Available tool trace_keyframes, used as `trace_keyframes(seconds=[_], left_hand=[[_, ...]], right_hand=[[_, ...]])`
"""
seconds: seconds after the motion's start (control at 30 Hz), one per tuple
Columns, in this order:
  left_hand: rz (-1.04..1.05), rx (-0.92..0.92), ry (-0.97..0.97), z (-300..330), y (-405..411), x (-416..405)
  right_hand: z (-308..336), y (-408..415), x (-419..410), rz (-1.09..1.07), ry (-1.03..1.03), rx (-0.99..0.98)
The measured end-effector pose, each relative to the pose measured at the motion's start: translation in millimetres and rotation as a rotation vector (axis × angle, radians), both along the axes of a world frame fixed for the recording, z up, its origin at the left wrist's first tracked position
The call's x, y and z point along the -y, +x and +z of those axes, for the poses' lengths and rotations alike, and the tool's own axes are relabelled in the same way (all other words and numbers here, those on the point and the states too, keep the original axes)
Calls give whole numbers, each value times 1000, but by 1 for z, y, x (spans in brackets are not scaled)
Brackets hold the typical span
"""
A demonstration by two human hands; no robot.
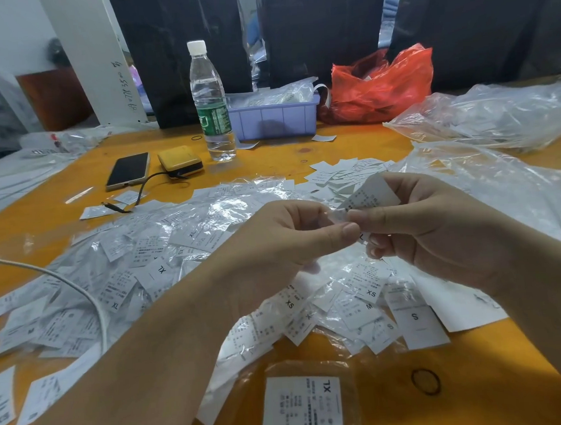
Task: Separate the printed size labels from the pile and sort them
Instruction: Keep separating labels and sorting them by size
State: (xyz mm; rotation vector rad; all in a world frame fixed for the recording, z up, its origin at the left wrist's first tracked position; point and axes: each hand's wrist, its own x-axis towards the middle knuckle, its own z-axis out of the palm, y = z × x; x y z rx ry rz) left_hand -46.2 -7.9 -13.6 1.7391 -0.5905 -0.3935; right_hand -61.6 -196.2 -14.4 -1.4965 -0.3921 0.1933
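An orange table (pixel 334 152) carried the pile of printed size labels (pixel 162 250) across its middle, many in clear sleeves. Toward the far edge stood a water bottle (pixel 211 104), a lilac tray (pixel 274 118), a red bag (pixel 381 84), a phone (pixel 128 170) and a yellow power bank (pixel 180 161). An XL label (pixel 303 408) lay at the near edge. Above the pile, the left hand (pixel 284 242) and right hand (pixel 423 225) met, fingers curled, both pinching one label (pixel 369 196).

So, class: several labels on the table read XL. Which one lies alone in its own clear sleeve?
The XL label nearest the camera, bottom centre, inside a sleeve; the other XL labels sit in the pile.
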Motion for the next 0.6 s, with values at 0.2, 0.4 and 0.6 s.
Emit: trace_keyframes(seconds=[0.2,0.4,0.6], left_hand=[[41,-28,-49,-1,3,-2],[109,-28,-79,1,5,-5],[71,-42,-93,2,3,-4]], right_hand=[[2,1,4,-64,5,-6],[6,4,11,-55,139,-27],[3,1,7,8,-25,-60]])
